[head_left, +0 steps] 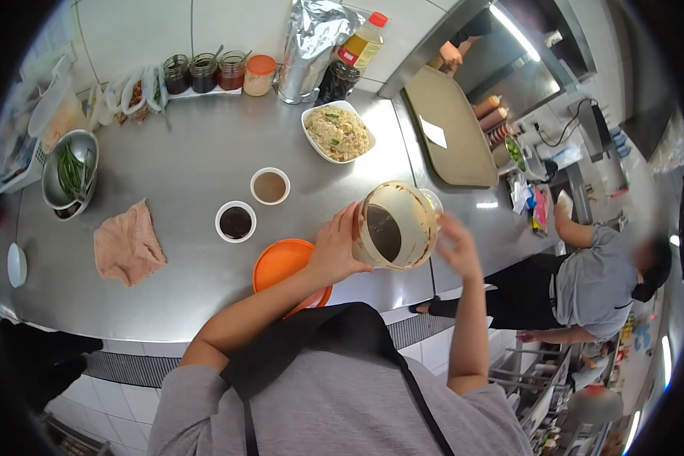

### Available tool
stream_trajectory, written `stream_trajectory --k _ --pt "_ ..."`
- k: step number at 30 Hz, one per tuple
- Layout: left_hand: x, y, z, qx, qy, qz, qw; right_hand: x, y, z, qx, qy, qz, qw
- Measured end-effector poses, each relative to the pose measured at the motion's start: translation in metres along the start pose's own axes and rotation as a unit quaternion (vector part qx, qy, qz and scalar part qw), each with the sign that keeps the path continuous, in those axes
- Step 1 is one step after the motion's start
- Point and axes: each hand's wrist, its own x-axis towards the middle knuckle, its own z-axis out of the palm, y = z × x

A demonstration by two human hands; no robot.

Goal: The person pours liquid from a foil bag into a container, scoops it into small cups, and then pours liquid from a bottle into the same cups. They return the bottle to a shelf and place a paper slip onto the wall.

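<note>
My left hand is wrapped around the left side of a translucent plastic tub. Dark sauce lies inside the tilted tub, and brown smears mark its rim. At the tub's right side my right hand is slightly blurred, its fingers apart and close to a small clear rounded piece at the rim. An orange lid lies partly under my left forearm. Two small white cups stand left of the tub, one with dark sauce, the other with brown sauce.
Fried rice fills a white bowl. A pink cloth and a metal bowl of green vegetables are on the left. Several jars line the wall beside a foil bag. A tray lies right; another person stands beyond.
</note>
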Motion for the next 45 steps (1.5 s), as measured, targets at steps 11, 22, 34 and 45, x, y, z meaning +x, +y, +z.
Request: stream_trajectory --k 11,22,34,45 --pt "0.002 -0.003 0.002 -0.013 -0.003 0.010 1.000 0.101 -0.111 0.049 -0.335 -0.075 -0.144 0.928" --pt "0.002 -0.005 0.002 0.002 0.005 0.033 0.999 0.070 -0.121 0.051 -0.146 -0.181 -0.199 0.952" --pt "0.005 0.000 0.000 -0.027 -0.026 0.037 0.999 -0.062 -0.082 0.041 -0.380 0.070 -0.106 0.916" --pt "0.000 0.004 0.001 -0.007 -0.035 0.058 0.998 -0.037 -0.058 0.049 0.388 0.134 0.287 0.866"
